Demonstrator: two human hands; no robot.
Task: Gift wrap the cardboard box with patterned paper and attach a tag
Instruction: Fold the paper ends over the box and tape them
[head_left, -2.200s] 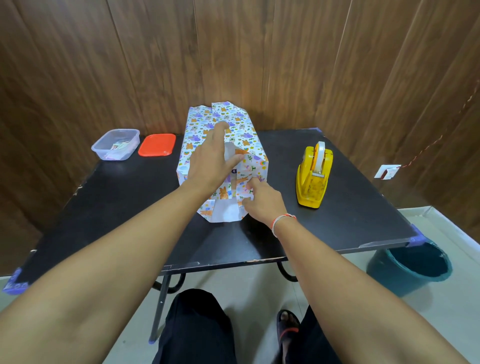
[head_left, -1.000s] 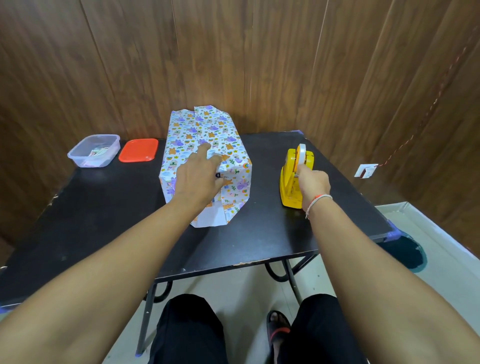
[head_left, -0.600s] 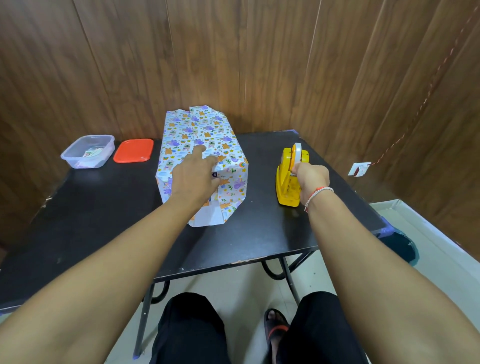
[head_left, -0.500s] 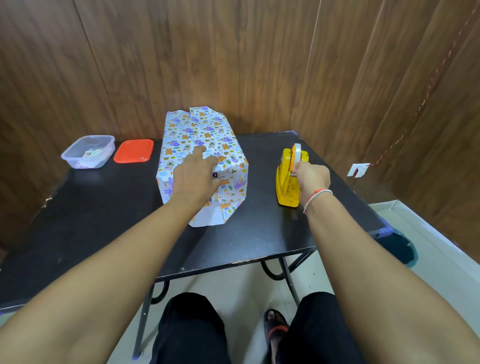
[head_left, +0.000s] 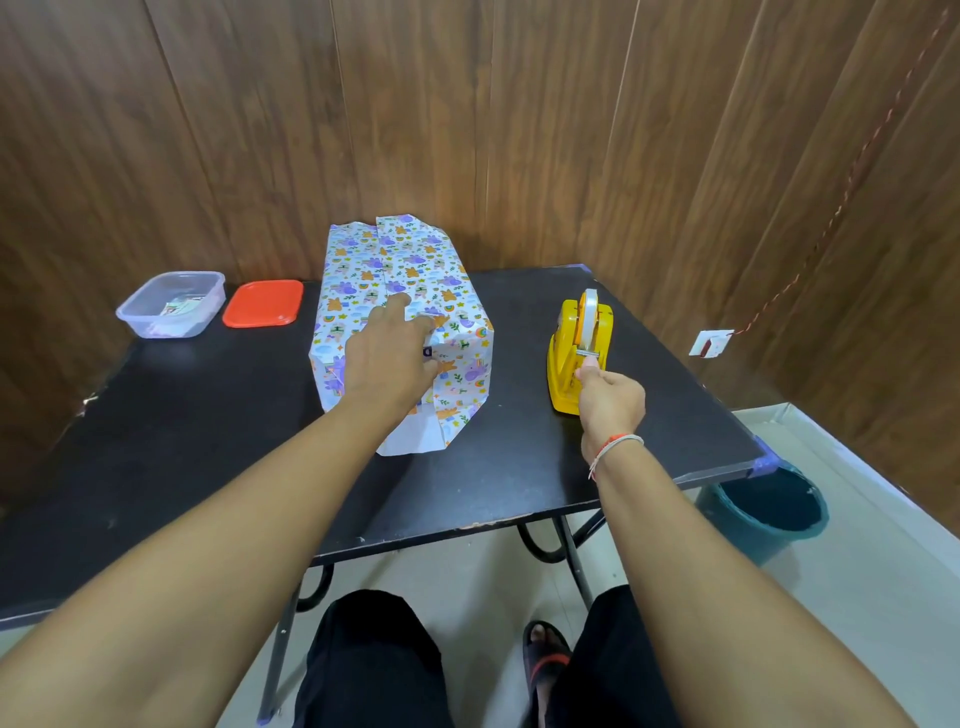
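Note:
The box wrapped in patterned paper (head_left: 400, 275) lies lengthwise in the middle of the black table (head_left: 208, 415). Its near end flap sticks out white and unfolded toward me. My left hand (head_left: 387, 358) presses flat on the near top of the box, holding the paper fold down. A yellow tape dispenser (head_left: 571, 343) stands to the right of the box. My right hand (head_left: 610, 400) is just in front of the dispenser and pinches the end of the tape at its cutter.
A clear plastic tub (head_left: 171, 304) with small items and its orange lid (head_left: 264, 310) sit at the back left. A dark teal bucket (head_left: 774, 506) stands on the floor by the table's right corner. Wood panelling rises behind the table.
My right hand left the box's near flap, went to the tape dispenser and drew back a little toward me with the tape end. My left hand stayed pressed on the box.

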